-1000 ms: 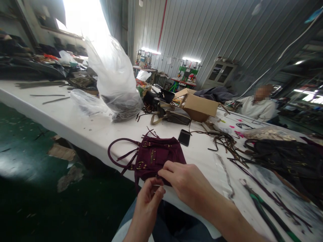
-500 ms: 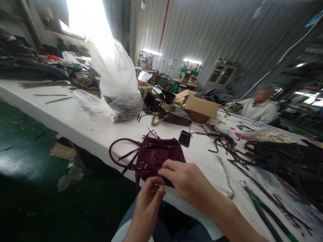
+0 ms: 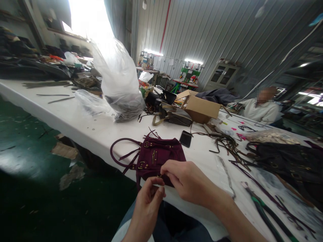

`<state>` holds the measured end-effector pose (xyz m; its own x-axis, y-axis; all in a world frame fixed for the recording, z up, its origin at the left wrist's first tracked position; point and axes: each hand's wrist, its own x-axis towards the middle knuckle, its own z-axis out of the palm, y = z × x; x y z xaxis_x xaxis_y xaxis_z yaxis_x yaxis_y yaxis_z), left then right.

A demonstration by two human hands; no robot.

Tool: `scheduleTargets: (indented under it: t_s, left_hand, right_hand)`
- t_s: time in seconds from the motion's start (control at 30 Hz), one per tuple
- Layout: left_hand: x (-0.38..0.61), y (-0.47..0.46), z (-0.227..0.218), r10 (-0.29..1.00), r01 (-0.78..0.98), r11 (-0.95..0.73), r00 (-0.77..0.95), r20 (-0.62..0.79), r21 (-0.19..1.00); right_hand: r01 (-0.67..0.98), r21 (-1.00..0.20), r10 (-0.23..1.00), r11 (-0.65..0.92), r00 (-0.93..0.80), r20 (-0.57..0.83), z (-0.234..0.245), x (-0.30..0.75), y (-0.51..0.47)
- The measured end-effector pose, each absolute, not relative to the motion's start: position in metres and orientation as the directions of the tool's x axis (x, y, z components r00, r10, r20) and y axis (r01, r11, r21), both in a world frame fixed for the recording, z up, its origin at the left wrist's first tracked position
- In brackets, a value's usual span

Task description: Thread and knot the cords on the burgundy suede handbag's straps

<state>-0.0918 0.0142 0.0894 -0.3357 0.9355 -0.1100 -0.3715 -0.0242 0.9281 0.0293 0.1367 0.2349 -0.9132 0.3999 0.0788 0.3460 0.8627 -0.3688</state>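
A small dark purple handbag (image 3: 156, 156) with gold buckles lies near the front edge of the white table (image 3: 83, 124), its handle looping out to the left. My right hand (image 3: 188, 181) rests on the bag's near right corner, fingers pinched at a small gold ring on its edge. My left hand (image 3: 148, 200) is just below, at the table's edge, thumb and fingers pinched together against the same corner; what they hold is too small to make out.
A black phone (image 3: 186, 138) lies behind the bag. Beyond are a tall clear plastic bag (image 3: 118, 80), a cardboard box (image 3: 200, 109) and dark bags. Loose brown straps (image 3: 227, 144), a black bag (image 3: 290, 161) and green-handled pliers (image 3: 262, 205) lie right. A person (image 3: 261, 107) sits far right.
Both hands stay pinched at the bag's near corner, with only slight finger movement. The view has drifted a little.
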Motion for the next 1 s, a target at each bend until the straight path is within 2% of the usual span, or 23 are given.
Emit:
scheduleTargets:
  t_s: [0.13,0.27,0.4,0.5,0.73,0.9,1.0]
  left_hand:
    - [-0.091,0.014,0.09,0.931,-0.363,-0.025,-0.348,-0.111,0.931]
    - [-0.09,0.012,0.092,0.928,-0.362,-0.001,-0.349,-0.134,0.932]
    - [-0.094,0.008,0.091,0.87,-0.271,0.005,-0.473,-0.137,0.963]
    - [-0.096,0.007,0.094,0.837,-0.183,-0.01,-0.539,-0.092,0.983]
    - [-0.092,0.016,0.097,0.903,-0.065,0.04,-0.425,-0.064,0.997]
    - [-0.096,0.024,0.092,0.916,-0.112,0.021,-0.395,-0.064,0.993]
    - [-0.103,0.015,0.085,0.934,-0.188,0.012,-0.348,-0.077,0.982]
  right_hand:
    - [0.373,-0.369,0.414,0.851,-0.91,0.033,0.232,0.024,0.137]
    - [0.405,-0.355,0.449,0.843,-0.893,0.047,0.225,0.018,0.138]
    - [0.392,-0.282,0.419,0.876,-0.907,0.041,0.217,0.019,0.137]
    - [0.393,-0.272,0.419,0.879,-0.907,0.043,0.209,0.023,0.135]
    - [0.448,-0.276,0.479,0.851,-0.876,0.058,0.2,0.022,0.128]
    - [0.488,-0.33,0.546,0.808,-0.831,0.107,0.199,0.033,0.116]
    - [0.512,-0.475,0.665,0.715,-0.709,0.236,0.182,0.057,0.099]
